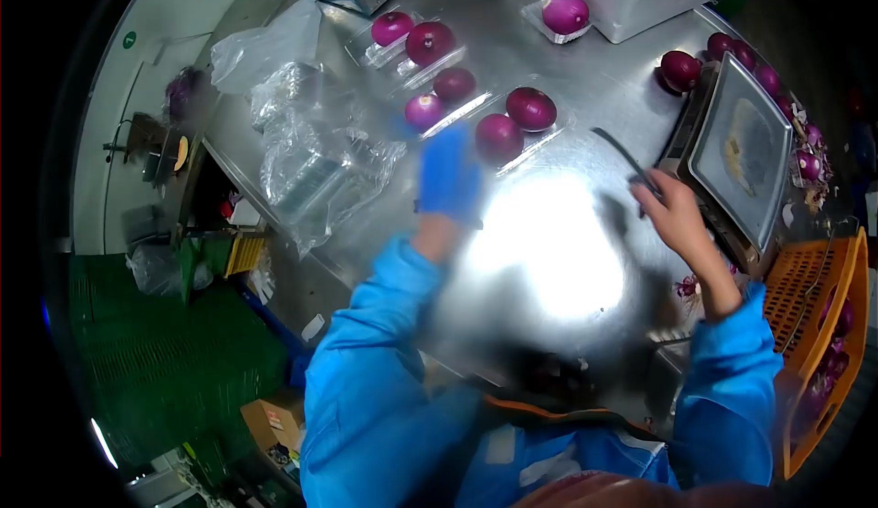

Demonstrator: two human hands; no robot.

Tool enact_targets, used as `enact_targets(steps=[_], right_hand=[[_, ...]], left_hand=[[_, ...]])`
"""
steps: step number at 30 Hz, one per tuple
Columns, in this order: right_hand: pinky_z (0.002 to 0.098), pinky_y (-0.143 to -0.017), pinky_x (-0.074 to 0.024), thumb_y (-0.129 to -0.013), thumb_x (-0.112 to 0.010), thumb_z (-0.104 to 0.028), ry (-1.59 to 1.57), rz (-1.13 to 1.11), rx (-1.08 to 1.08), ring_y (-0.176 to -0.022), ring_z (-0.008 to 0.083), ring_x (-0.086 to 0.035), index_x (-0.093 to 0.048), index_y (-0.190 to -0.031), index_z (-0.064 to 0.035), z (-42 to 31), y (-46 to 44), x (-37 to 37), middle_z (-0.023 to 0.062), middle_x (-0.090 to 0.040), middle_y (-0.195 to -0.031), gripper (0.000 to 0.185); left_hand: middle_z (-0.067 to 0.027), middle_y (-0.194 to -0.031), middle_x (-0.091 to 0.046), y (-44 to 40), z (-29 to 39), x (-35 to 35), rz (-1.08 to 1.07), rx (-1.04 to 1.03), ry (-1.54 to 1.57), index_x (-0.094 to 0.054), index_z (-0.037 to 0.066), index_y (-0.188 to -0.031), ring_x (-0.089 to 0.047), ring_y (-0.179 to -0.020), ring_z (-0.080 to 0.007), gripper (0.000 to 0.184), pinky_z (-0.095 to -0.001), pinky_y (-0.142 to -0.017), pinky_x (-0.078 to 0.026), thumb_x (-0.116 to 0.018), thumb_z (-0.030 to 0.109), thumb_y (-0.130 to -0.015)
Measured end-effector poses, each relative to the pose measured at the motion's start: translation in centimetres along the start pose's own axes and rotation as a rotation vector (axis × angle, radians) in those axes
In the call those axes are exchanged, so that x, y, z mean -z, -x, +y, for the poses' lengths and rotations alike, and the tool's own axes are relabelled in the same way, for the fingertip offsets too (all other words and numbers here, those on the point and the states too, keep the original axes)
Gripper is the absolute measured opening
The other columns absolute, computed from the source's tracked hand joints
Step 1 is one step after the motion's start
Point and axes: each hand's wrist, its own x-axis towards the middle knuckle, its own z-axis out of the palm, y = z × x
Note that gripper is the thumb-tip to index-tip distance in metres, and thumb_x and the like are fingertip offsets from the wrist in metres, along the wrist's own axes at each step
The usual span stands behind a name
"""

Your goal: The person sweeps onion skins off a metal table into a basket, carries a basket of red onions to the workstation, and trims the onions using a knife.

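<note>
My left hand [448, 177], in a blue glove, is smeared by motion over the steel table, just below the clear trays of red onions; its fingers cannot be made out. Bare and closed round a dark knife [627, 156], my right hand [672, 208] is beside the scale [743, 151]. The knife's curved blade points up and left. Pairs of onions lie in clear trays: two at the upper left [430, 42], two in the middle [423, 111] and two nearer the centre [500, 139]. A single onion [565, 15] sits in another tray by the white box.
Crumpled clear plastic bags [311, 160] cover the table's left side. A white foam box [631, 5] of onions stands at the top right. Loose onions [680, 71] lie near the scale. An orange crate [801, 293] holding onions leans at the right edge.
</note>
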Motion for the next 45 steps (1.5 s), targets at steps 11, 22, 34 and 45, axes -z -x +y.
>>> enact_targets(steps=[11, 22, 34, 45], right_hand=[[0.0175, -0.058, -0.0334, -0.097, -0.057, -0.02, -0.47, 0.989, -0.253, -0.065, 0.0027, -0.045, -0.062, -0.101, -0.0037, 5.7, 30.7, 5.5, -0.0053, -0.053, -0.078, 0.017], [0.0164, -0.05, -0.0333, -0.097, -0.056, -0.017, -0.809, 0.986, -0.428, -0.059, 0.0011, -0.046, -0.061, -0.1, -0.0049, 7.8, 42.7, -0.3, -0.0033, -0.054, -0.074, 0.013], [0.0292, -0.073, -0.0473, -0.09, -0.055, -0.009, -0.688, 0.902, -0.427, -0.078, 0.0133, -0.061, -0.065, -0.097, 0.0016, 7.3, 46.2, -1.0, 0.0078, -0.065, -0.08, 0.016], [0.0296, -0.057, -0.0521, -0.092, -0.055, -0.013, -0.721, 0.84, -0.463, -0.061, 0.0169, -0.066, -0.063, -0.101, -0.0029, 7.9, 50.8, -0.3, 0.0112, -0.067, -0.08, 0.016]], left_hand=[[-0.0093, -0.122, -0.063, 14.8, 41.8, -8.8, -1.273, -0.951, -0.284, -0.066, 0.014, -0.119, -0.051, -0.121, -0.0328, 0.041, -0.0589, -0.109, -0.016, -0.057, 0.04, -0.088], [-0.0061, -0.084, -0.068, 19.0, 40.6, -3.2, -0.994, -0.804, -0.045, -0.072, 0.011, -0.087, -0.065, -0.089, -0.0262, 0.015, -0.05, -0.096, -0.037, -0.059, 0.019, -0.081], [-0.0142, -0.072, -0.063, 12.5, 36.1, 3.0, -0.492, -0.635, 0.087, -0.07, 0.013, -0.078, -0.062, -0.069, -0.0336, 0.013, -0.0454, -0.06, -0.049, -0.063, 0.024, -0.082], [-0.0174, -0.134, -0.054, 4.8, 41.9, -0.8, -0.341, -0.694, 0.491, -0.05, 0.004, -0.133, -0.053, -0.118, -0.0372, 0.056, -0.0405, -0.095, -0.045, -0.071, 0.013, -0.082]])
